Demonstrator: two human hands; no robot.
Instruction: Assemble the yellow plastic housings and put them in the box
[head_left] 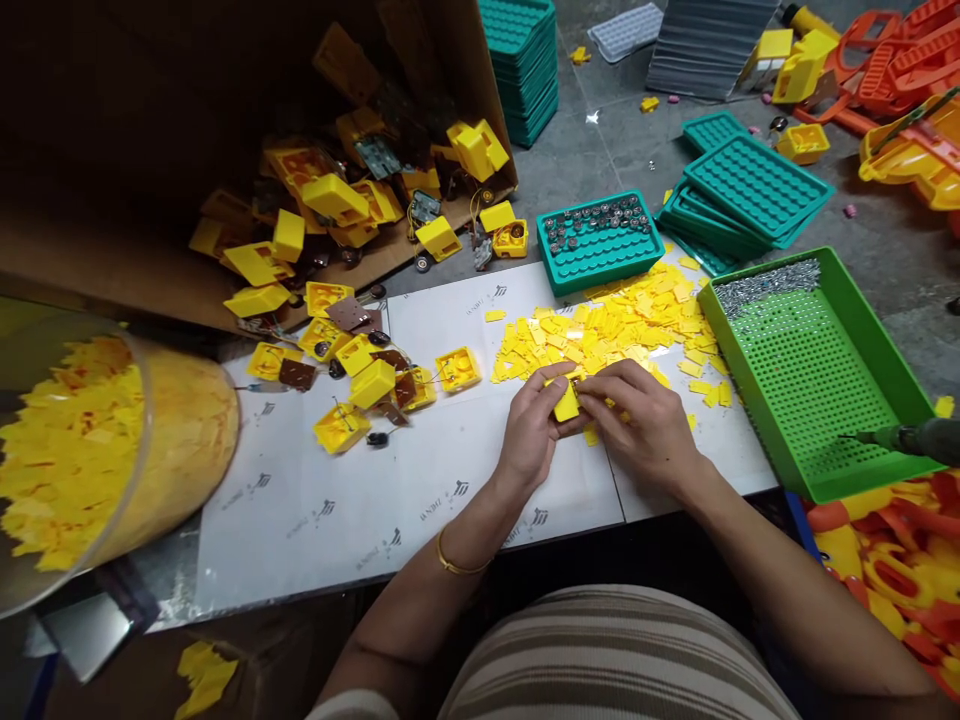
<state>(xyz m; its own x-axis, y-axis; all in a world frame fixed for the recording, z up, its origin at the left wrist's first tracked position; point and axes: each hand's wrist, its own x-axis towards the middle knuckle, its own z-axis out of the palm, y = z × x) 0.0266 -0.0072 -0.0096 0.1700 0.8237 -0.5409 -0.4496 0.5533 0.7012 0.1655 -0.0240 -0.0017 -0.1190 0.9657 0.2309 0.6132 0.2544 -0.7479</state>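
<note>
My left hand (527, 428) is closed around a small yellow plastic case (568, 402) above the white table (300, 520). The fingers of my right hand (646, 420) are pinched at the case's right edge; whatever lies between them is too small to make out. Just beyond both hands spreads a pile of flat yellow plastic pieces (600, 335). To the left lie several yellow cases (373, 384) with wires, brown plates and small dark wheels attached or beside them.
A teal tray (600, 262) holding small round metal parts stands behind the pile. At right is a green basket (814, 400) with screws and a power screwdriver (915, 438) over its edge. A cardboard box (495, 120) and a clear tub (187, 420) hold yellow parts.
</note>
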